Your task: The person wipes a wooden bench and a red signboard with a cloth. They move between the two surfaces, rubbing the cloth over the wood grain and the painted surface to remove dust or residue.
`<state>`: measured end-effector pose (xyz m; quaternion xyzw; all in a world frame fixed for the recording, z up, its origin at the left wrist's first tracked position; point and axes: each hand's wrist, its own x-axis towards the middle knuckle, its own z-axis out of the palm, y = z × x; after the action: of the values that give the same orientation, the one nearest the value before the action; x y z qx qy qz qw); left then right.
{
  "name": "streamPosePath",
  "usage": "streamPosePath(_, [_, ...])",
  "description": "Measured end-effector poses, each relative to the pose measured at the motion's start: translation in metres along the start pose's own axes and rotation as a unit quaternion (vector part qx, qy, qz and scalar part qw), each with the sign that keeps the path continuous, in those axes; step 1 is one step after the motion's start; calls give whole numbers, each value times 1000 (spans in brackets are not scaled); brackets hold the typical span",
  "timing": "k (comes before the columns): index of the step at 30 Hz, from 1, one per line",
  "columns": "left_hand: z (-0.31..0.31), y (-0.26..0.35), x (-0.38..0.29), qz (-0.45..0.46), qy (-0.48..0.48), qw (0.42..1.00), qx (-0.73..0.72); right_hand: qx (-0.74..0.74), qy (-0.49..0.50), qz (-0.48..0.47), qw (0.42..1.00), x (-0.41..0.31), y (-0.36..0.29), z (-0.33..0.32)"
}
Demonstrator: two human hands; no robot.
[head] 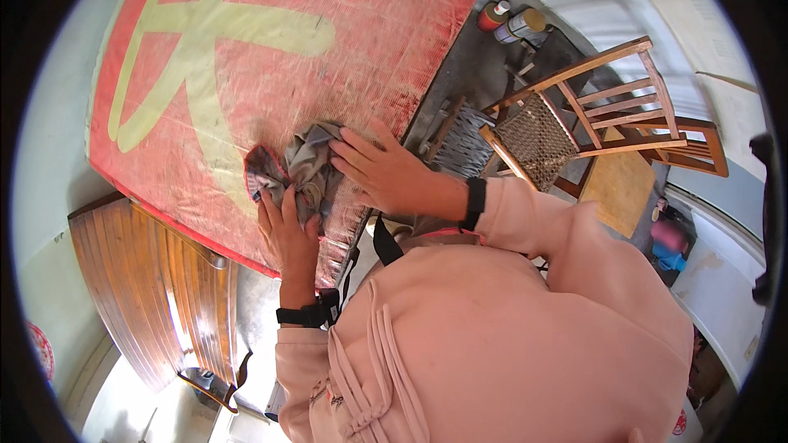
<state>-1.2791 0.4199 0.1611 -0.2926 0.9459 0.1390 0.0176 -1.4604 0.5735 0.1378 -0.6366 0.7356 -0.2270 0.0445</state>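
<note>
A crumpled grey-brown cloth point(311, 160) with a red-trimmed edge lies bunched on a worn red sheet point(375, 31) that bears large yellow writing. From below, my left hand point(289, 231) holds the lower part of the cloth, its thumb and fingers on either side of a bunched edge. The fingertips of my right hand point(391, 175) rest against the cloth's right side, with the fingers apart and the palm down. What lies beneath both hands is hidden.
Right of the sheet stand a wooden chair with a woven seat point(535, 141) and a low woven stool point(465, 138). A red bottle point(492, 16) and a can point(520, 26) are on the floor behind. A slatted wooden bench point(154, 283) is at the left.
</note>
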Motion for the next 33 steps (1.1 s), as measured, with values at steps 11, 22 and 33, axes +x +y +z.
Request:
streamPosePath(11, [4,-2,-2,14,10,1000,0,-19,20,-17,999,1,3,6])
streamPosePath(22, [8,-6,0,21,28,999,5,-87,34,32,995,-8,-18,13])
streamPosePath(33, [6,-29,-39,17,21,999,46,-65,18,16,998,-42,-60,18])
